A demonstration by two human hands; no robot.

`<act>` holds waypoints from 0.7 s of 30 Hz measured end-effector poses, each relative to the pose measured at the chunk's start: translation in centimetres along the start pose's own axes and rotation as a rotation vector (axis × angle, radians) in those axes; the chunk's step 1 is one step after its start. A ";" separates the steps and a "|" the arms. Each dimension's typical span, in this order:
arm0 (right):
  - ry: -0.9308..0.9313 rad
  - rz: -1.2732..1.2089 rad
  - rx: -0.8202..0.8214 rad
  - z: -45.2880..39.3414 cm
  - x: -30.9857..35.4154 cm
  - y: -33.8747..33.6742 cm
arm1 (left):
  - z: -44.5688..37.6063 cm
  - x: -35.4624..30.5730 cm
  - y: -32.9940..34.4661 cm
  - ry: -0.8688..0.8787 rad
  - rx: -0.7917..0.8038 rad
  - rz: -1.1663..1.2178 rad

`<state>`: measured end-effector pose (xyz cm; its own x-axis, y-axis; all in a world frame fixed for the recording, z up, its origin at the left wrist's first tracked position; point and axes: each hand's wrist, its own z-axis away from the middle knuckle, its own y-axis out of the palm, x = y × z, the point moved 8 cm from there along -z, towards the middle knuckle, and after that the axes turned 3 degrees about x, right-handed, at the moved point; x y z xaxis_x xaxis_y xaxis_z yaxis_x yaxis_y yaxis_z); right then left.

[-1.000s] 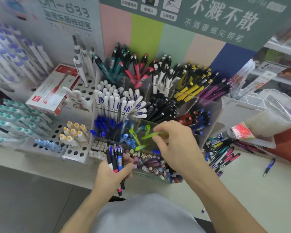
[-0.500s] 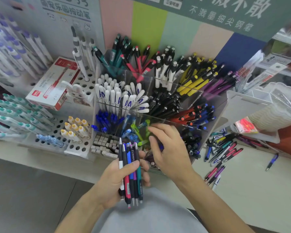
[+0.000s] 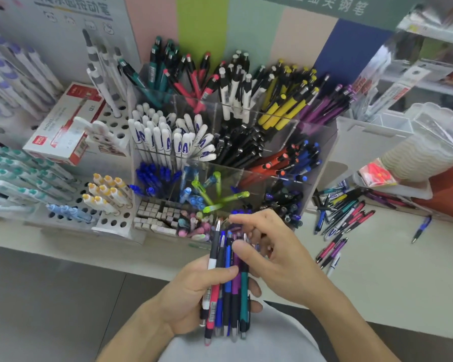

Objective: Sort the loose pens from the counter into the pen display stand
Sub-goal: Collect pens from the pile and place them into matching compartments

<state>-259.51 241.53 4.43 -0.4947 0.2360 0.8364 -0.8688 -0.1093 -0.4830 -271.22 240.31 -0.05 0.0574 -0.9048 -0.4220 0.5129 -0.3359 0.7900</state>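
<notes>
Since half a second ago, the right hand has been drawn back from the clear acrylic pen display stand to the bundle of pens, thumb and forefinger curled at the tips of the bundle; whether one is pinched cannot be told. That bundle of slim plastic barrels is gripped upright by the left hand. Loose pens are scattered on the pale smooth counter, right of the stand.

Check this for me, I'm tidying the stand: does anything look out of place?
Yes. A green pen lies nearly flat across its compartment instead of standing, and loose pens lie scattered on the counter right of the stand.
</notes>
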 end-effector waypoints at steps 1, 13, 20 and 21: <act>0.004 -0.019 0.037 0.1 0.0 0.2 | -0.1 0.2 0.4 -0.015 0.024 -0.013; -0.123 -0.258 0.034 1.0 0.2 -1.7 | -0.9 0.7 1.5 0.025 -0.118 -0.002; -0.050 -0.840 -0.212 2.0 -0.5 -4.3 | -1.0 1.1 0.5 0.099 -0.157 -0.062; -0.033 -0.831 -0.277 2.1 -0.6 -4.8 | -1.0 1.0 0.7 0.117 -0.148 -0.074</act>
<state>-255.07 239.88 6.75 0.2916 0.1068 0.9506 -0.9137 0.3251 0.2437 -269.96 239.45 -0.37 0.1097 -0.8396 -0.5320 0.6390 -0.3504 0.6848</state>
